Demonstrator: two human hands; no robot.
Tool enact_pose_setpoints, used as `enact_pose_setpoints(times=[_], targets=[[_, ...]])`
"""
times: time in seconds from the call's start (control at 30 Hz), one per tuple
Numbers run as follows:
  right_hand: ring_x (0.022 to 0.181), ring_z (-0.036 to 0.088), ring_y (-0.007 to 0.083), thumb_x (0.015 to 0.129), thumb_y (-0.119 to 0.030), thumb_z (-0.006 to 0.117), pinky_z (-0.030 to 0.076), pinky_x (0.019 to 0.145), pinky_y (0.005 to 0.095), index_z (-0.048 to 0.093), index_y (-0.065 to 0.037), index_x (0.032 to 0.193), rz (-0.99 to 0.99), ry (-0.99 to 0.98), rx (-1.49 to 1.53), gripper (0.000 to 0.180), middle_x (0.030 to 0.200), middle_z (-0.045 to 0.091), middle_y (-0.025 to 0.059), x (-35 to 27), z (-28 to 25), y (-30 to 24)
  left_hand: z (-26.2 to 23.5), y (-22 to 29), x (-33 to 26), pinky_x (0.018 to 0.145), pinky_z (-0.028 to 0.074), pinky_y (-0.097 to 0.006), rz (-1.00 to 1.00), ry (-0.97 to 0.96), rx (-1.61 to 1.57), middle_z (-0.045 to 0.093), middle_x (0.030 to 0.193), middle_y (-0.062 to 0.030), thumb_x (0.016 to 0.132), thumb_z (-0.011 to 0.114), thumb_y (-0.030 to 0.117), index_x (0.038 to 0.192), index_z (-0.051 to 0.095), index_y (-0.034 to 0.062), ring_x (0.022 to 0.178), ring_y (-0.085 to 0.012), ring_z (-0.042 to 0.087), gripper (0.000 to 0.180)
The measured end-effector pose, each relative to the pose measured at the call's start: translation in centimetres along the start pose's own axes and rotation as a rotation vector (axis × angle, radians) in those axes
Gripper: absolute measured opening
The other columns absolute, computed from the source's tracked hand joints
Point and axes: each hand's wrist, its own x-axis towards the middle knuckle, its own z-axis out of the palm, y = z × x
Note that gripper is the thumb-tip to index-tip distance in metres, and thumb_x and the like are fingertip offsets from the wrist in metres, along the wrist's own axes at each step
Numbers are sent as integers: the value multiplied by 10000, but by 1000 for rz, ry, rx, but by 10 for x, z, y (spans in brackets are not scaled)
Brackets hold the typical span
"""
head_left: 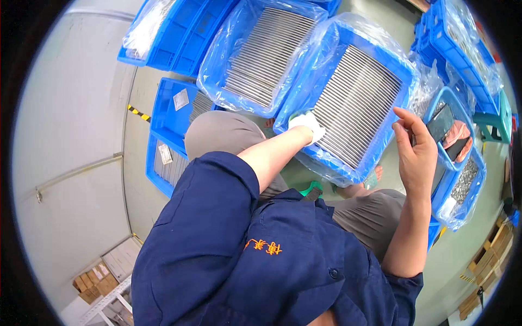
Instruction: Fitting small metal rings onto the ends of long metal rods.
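- Blue plastic tray [405, 70] of thin metal rods [353, 103], bagged in clear film, sits on the person's lap.
- Left hand [306, 125], white-gloved, rests on rods at tray's near edge; grip unclear.
- Right hand [416, 155] bare, raised, loosely curled, holding nothing.

Grey concrete floor [81, 108] — blue trays set straight on it.
Several plastic-lined blue trays [261, 51] of thin metal rods rest there; a black-and-yellow tape strip [138, 113] marks a seam.

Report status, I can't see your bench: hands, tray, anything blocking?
Left hand gloved, resting on rods in tray. Right hand bare, raised beside tray, fingers half open, empty. Plastic liner bunched round tray rim.
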Motion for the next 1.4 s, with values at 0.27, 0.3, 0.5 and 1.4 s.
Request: enact_pose_setpoints(times=[0.27, 0.3, 0.5, 1.4], targets=[[570, 418, 50, 774, -24, 559, 365, 523, 194, 608, -65, 991, -21, -64, -57, 227, 729, 537, -12, 13, 24, -10, -173, -55, -32, 912, 372, -343, 528, 447, 185, 514, 1155, -123, 770, 463, 421, 1170, 486, 139, 1056, -294, 484, 490], [570, 418, 50, 774, -24, 559, 365, 523, 194, 608, -65, 991, -24, -71, -54, 227, 729, 537, -12, 14, 28, -11, -186, -88, -20, 917, 370, -339, 493, 535, 220, 506, 1167, -123, 778, 471, 386, 1170, 487, 139, 1061, -288, 483, 463], [567, 420, 43, 772, -18, 561, 366, 520, 185, 605, -66, 1003, 52, -119, -148, 240, 741, 547, -10, 13, 40, -3, -157, -207, 41, 861, 412, -367, 297, 268, 655, 464, 1196, -91, 679, 638, 170, 1198, 442, 156, 1056, -259, 483, 555], [565, 431, 72, 756, -6, 566, 374, 526, 203, 608, -73, 985, 119, -159, -195, 243, 755, 556, 9, 23, 46, -3, -136, -191, 85, 743, 457, -371, 407, 86, 900, 597, 894, -126, 650, 551, 115, 820, 652, 107, 878, -281, 566, 199]])
